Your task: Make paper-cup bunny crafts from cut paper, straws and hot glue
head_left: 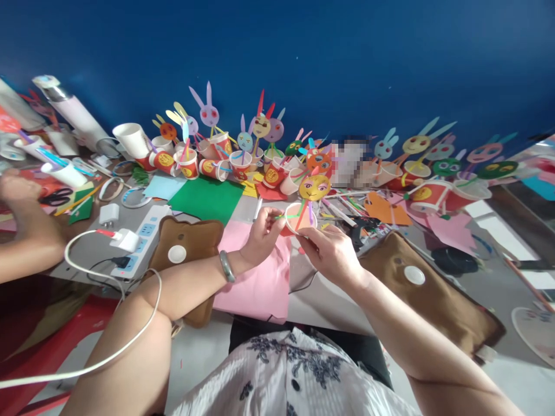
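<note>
Between my two hands is a paper cup (288,222), tilted with its mouth toward me. A yellow paper face (314,188) with an orange top stands on coloured strips rising out of this cup. My left hand (263,231) pinches a thin green strip (280,217) at the cup's left side. With its fingers closed on the cup's near right rim, my right hand (333,251) holds it; some of those fingertips are hidden. Pink paper (255,283) lies on the table below my left hand.
Several cups with paper animal faces line the blue wall. A power strip (141,245) and brown cushion (188,242) lie left, another cushion (416,283) right. A white cable (125,346) crosses my left arm. Another person's arm (30,248) is at far left.
</note>
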The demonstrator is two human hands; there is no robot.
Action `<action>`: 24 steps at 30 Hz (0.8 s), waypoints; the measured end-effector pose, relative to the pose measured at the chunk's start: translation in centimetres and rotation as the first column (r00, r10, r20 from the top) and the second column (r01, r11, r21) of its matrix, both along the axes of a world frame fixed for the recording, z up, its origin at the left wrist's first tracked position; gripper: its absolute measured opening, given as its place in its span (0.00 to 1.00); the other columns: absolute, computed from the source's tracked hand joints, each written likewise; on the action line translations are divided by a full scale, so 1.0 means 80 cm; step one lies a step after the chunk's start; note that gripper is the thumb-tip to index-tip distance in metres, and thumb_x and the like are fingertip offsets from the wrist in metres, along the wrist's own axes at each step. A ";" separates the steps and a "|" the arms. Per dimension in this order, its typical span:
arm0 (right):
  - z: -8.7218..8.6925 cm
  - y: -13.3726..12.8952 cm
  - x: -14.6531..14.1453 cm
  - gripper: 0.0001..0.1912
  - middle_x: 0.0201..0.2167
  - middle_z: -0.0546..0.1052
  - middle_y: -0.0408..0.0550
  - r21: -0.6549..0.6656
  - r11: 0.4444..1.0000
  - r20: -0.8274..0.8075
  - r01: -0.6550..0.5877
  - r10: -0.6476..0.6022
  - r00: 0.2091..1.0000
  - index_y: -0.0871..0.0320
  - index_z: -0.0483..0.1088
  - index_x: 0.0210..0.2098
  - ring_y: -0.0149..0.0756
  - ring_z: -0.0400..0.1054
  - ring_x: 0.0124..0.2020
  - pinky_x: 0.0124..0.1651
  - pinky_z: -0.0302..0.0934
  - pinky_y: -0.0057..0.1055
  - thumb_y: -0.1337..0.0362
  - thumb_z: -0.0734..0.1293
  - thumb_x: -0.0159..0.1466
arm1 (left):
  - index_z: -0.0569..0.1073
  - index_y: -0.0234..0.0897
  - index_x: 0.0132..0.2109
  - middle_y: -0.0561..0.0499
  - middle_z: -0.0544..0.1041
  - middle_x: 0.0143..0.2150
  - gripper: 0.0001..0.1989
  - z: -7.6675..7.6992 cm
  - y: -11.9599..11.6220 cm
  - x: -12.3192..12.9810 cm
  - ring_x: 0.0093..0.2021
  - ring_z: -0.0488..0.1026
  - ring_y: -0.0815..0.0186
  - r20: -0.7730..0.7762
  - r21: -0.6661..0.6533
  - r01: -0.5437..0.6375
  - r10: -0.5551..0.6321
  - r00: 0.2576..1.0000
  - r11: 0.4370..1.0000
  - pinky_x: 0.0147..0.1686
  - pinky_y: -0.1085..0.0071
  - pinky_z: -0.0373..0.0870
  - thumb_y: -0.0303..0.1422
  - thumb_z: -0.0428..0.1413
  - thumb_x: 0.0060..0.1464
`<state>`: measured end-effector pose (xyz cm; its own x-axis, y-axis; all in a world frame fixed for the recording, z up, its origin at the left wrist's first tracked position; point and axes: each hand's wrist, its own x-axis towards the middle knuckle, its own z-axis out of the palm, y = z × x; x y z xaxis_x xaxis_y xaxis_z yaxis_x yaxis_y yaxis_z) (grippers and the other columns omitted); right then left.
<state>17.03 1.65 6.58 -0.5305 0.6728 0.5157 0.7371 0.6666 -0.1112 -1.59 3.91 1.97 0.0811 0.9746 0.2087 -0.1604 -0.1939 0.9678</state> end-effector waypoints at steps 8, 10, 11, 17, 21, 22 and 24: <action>-0.016 0.009 -0.001 0.12 0.25 0.80 0.45 -0.104 0.995 0.051 0.013 -0.007 0.999 0.57 0.74 0.43 0.33 0.66 0.23 0.37 0.57 0.33 0.64 0.59 0.72 | 0.66 0.39 0.43 0.56 0.70 0.34 0.12 0.005 0.014 -0.007 0.32 0.70 0.73 -0.062 -0.077 -0.048 0.044 0.997 0.996 0.34 0.75 0.68 0.36 0.61 0.57; -0.011 0.007 0.003 0.13 0.24 0.79 0.43 -0.142 0.990 -0.034 0.023 -0.028 0.999 0.57 0.72 0.51 0.34 0.67 0.24 0.38 0.60 0.33 0.63 0.61 0.71 | 0.66 0.38 0.42 0.57 0.67 0.31 0.10 0.007 0.018 -0.008 0.29 0.67 0.74 -0.086 -0.102 -0.065 0.056 0.995 0.993 0.32 0.76 0.66 0.31 0.59 0.56; -0.007 0.006 0.008 0.15 0.24 0.78 0.43 -0.165 0.985 -0.086 0.045 -0.060 0.995 0.57 0.71 0.54 0.34 0.67 0.24 0.38 0.61 0.33 0.62 0.62 0.70 | 0.66 0.38 0.42 0.58 0.67 0.30 0.09 0.009 0.020 -0.009 0.29 0.66 0.74 -0.096 -0.120 -0.074 0.062 0.993 0.990 0.31 0.76 0.65 0.29 0.58 0.56; 0.003 0.001 0.052 0.16 0.24 0.77 0.42 -0.323 0.922 -0.248 0.214 -0.301 0.921 0.55 0.72 0.53 0.34 0.68 0.24 0.34 0.63 0.32 0.57 0.64 0.68 | 0.66 0.38 0.41 0.58 0.67 0.30 0.10 0.011 0.022 -0.011 0.29 0.66 0.73 -0.106 -0.122 -0.056 0.043 0.993 0.991 0.32 0.76 0.64 0.24 0.58 0.53; -0.011 -0.001 0.063 0.15 0.26 0.78 0.43 -0.404 0.901 -0.190 0.157 -0.250 0.949 0.56 0.74 0.51 0.34 0.68 0.24 0.34 0.63 0.32 0.59 0.65 0.67 | 0.66 0.38 0.41 0.56 0.68 0.32 0.11 0.007 0.020 -0.010 0.31 0.67 0.72 -0.129 -0.078 -0.054 0.044 0.991 0.996 0.34 0.75 0.65 0.22 0.58 0.53; -0.014 0.000 0.061 0.15 0.26 0.78 0.43 -0.419 0.899 -0.177 0.130 -0.221 0.959 0.56 0.73 0.52 0.33 0.68 0.24 0.34 0.63 0.32 0.60 0.65 0.67 | 0.66 0.38 0.41 0.56 0.68 0.33 0.11 0.006 0.020 -0.009 0.31 0.67 0.73 -0.133 -0.074 -0.058 0.047 0.990 0.996 0.35 0.75 0.66 0.21 0.57 0.53; -0.019 0.002 0.055 0.16 0.27 0.79 0.43 -0.435 0.897 -0.163 0.082 -0.167 0.972 0.56 0.73 0.52 0.33 0.69 0.24 0.35 0.63 0.32 0.60 0.64 0.68 | 0.65 0.38 0.41 0.56 0.68 0.33 0.12 0.005 0.021 -0.009 0.32 0.67 0.73 -0.135 -0.080 -0.060 0.049 0.990 0.995 0.35 0.75 0.66 0.20 0.56 0.52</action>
<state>21.45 1.84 5.03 -0.3484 0.9033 0.2504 0.7468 0.4289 -0.5082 -2.28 5.59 2.35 0.0490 0.9919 0.1172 -0.0213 -0.1163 0.9930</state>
